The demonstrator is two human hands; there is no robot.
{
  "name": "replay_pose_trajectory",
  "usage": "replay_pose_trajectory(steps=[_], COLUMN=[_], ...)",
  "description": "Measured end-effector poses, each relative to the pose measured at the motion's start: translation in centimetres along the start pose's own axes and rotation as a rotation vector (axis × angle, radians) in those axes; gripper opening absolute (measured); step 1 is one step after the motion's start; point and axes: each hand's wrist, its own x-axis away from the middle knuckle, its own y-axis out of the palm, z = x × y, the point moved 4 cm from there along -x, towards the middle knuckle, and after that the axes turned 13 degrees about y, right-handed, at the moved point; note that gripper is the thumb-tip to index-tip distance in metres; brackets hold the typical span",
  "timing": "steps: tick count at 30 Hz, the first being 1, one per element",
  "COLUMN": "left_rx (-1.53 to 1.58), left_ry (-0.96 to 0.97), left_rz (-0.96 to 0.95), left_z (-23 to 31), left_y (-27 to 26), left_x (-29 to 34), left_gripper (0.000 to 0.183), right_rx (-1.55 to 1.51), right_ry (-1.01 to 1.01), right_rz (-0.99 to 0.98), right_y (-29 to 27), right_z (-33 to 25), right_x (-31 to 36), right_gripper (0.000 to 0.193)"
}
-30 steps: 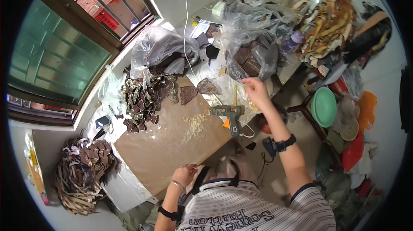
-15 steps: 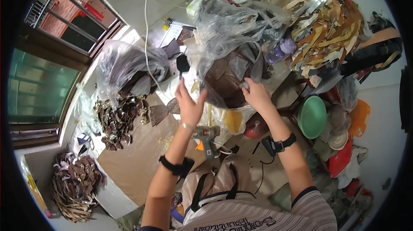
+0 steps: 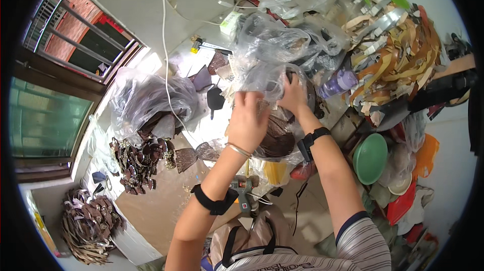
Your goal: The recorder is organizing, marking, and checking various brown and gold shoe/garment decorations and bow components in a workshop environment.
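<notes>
A clear plastic bag [image 3: 275, 41] with brown pieces [image 3: 277, 137] inside lies in front of me on the work surface. My left hand [image 3: 247, 125] is at the bag's near left side, its fingers bent over the plastic and partly blurred. At the bag's right side, my right hand [image 3: 293, 95] has its fingers on the gathered film, gripping it. A brown textured bow-shaped piece [image 3: 186, 159] lies left of my left wrist. Below the bag rests a grey glue gun [image 3: 243, 193]. A black flat piece [image 3: 215, 98] sits just left of the bag.
Another plastic bag [image 3: 151, 94] and a heap of dark bows [image 3: 138, 162] are at the left. Tan strips [image 3: 398, 59] pile up at the far right beside a purple bottle [image 3: 339, 83]. A green basin [image 3: 370, 159] stands right. A white cable [image 3: 165, 44] hangs across the left.
My left hand has moved right and onto the bag. My right hand has shifted forward along the bag's side. The plastic is now bunched over more of the brown pieces, and the view has shifted slightly.
</notes>
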Motion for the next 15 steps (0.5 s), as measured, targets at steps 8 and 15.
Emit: replay_pose_trajectory(steps=[8,15], left_rx=[0.148,0.117], left_ry=[0.018,-0.059], left_rz=[-0.194,-0.243], left_z=[0.4,-2.8], left_y=[1.9,2.6], left_x=[2.9,2.8], left_gripper=[0.024,0.046], right_rx=[0.064,0.340], right_ry=[0.128,0.003], right_rz=[0.023,0.039], right_y=[-0.9,-6.5], right_z=[-1.5,-4.2], right_x=[-0.5,1.4], right_gripper=[0.102,0.080])
